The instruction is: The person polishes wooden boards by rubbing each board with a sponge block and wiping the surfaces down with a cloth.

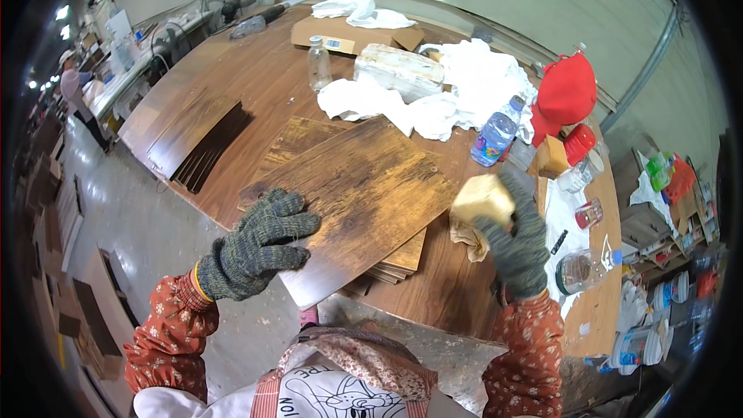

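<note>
My left hand (267, 244), in a dark grey-green knit glove, rests on the left edge of a brown wood-grain board (371, 186), fingers spread over its top face. That board lies askew on a stack of similar boards (400, 262), and its near corner juts past the table edge. In my right hand (520, 244), gloved alike and slightly blurred, is a pale yellow sponge (484, 200). The sponge is just off the board's right corner; whether it touches the board I cannot tell. Below it a crumpled tan cloth (467, 238) lies on the table.
More boards (197, 143) are fanned at the table's left. Behind are white cloths (484, 77), a wrapped block (398, 71), a glass bottle (319, 63) and a cardboard box (348, 35). Rightward stand a water bottle (498, 133), red cap (567, 89), another sponge (552, 156) and a jar (574, 272).
</note>
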Available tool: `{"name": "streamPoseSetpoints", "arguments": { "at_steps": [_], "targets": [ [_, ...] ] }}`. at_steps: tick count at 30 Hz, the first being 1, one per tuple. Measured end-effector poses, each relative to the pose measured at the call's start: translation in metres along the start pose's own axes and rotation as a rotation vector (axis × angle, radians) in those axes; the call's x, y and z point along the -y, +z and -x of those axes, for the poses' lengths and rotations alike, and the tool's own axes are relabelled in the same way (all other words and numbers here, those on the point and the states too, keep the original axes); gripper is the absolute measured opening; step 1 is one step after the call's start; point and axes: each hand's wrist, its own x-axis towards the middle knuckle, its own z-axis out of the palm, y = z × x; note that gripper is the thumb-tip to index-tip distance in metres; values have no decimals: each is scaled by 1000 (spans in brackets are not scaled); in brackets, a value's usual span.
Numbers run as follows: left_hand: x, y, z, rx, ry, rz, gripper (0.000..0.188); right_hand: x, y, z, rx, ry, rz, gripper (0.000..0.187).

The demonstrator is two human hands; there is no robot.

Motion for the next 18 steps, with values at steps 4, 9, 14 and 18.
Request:
{"name": "streamPoseSetpoints", "arguments": {
  "at_steps": [4, 9, 14, 18],
  "targets": [
    [8, -11, -4, 63, -12, 35, 27, 11, 0, 15, 11, -250, 295, 57],
    [3, -33, -13, 164, -175, 247, 19, 13, 19, 24, 241, -635, 559, 58],
    [0, -43, -20, 152, -462, 444, 13, 1, -12, 8, -238, -1, 69, 62],
    [18, -45, -21, 135, -384, 293, 12, -8, -15, 28, -8, -364, 313, 67]
  ]
}}
